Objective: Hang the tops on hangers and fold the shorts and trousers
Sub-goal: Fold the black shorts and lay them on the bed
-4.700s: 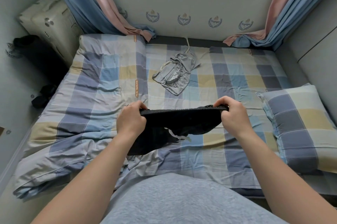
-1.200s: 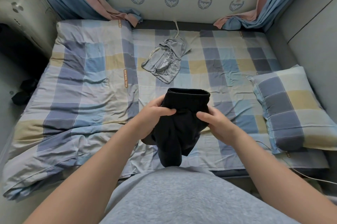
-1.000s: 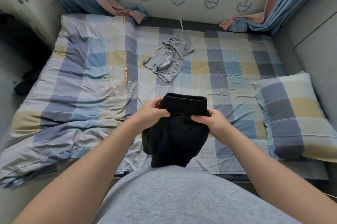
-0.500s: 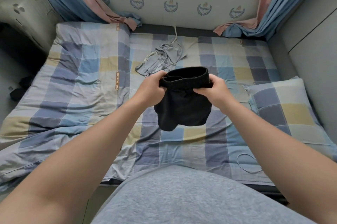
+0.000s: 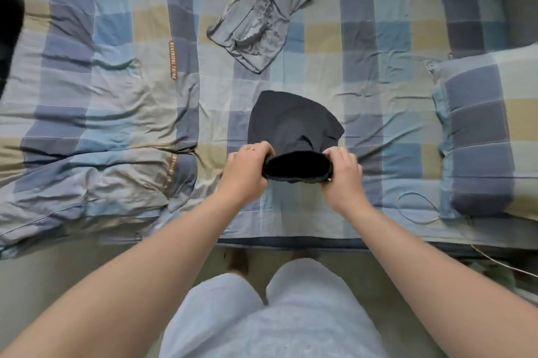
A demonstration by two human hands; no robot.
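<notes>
The black shorts [image 5: 291, 122], folded in half lengthwise, lie with their legs spread flat on the checked bed sheet [image 5: 364, 37]. Their waistband end is lifted toward me. My left hand [image 5: 247, 165] grips the left end of the waistband and my right hand [image 5: 340, 171] grips the right end. A crumpled grey pair of shorts [image 5: 256, 25] with a drawstring lies farther back on the bed, apart from both hands.
A bunched checked duvet [image 5: 87, 124] covers the left half of the bed. A checked pillow [image 5: 489, 130] lies at the right, with a thin white cable [image 5: 419, 212] beside it. The bed's front edge [image 5: 291, 242] runs just before my legs.
The black shorts went from hanging in the air to lying on the bed, legs away from me. My hands lowered with the waistband and my head tipped down over the bed.
</notes>
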